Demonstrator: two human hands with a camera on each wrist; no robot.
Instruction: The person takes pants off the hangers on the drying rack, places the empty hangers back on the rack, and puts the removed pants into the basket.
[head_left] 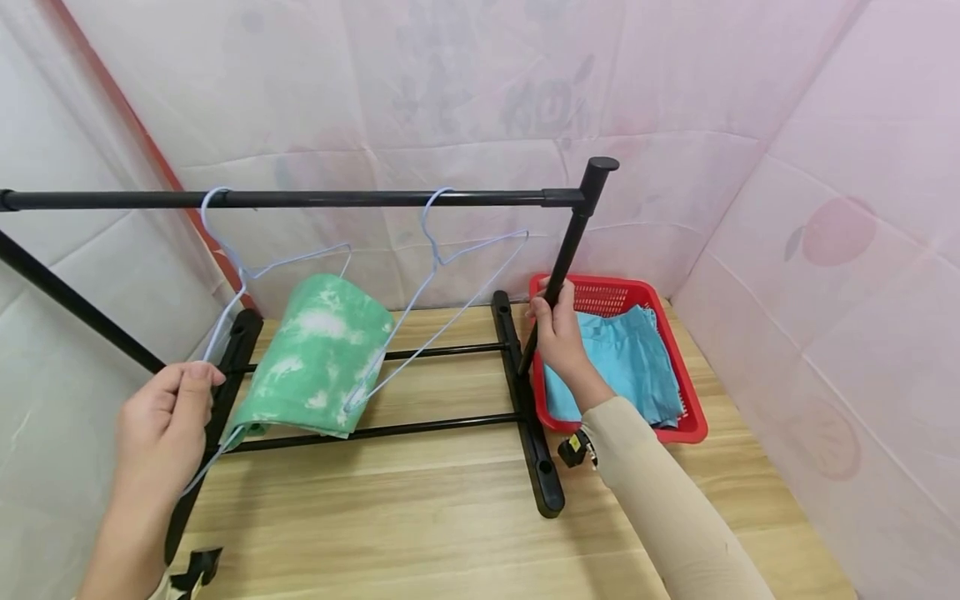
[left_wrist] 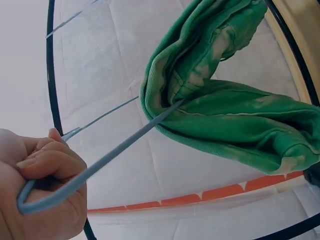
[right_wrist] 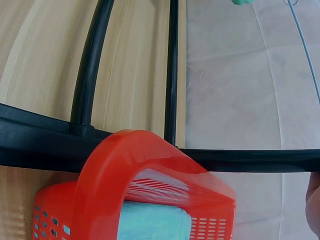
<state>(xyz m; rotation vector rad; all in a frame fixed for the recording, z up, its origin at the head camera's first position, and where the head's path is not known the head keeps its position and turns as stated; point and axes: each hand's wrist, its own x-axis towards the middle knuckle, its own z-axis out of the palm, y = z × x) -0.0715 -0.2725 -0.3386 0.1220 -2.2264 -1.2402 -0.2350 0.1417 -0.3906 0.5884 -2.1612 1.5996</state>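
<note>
My left hand [head_left: 165,425] grips the left end of a pale blue wire hanger [head_left: 232,300], which hooks over the top bar of a black clothes rack [head_left: 315,199]. Over this hanger's lower wire lies a folded green-and-white garment [head_left: 318,358]; the left wrist view shows the wire running into the fold of the green cloth [left_wrist: 235,115]. My right hand [head_left: 561,329] holds the rack's right upright [head_left: 573,242], fingers wrapped round it. Only a sliver of that hand [right_wrist: 313,200] shows in the right wrist view.
A second pale blue hanger [head_left: 431,279], bare, hangs farther right on the bar. Right of the rack foot [head_left: 536,450] stands a red plastic basket [head_left: 693,412] with folded light blue cloth [head_left: 626,350] inside. White sheets hang behind and beside the wooden table [head_left: 420,508].
</note>
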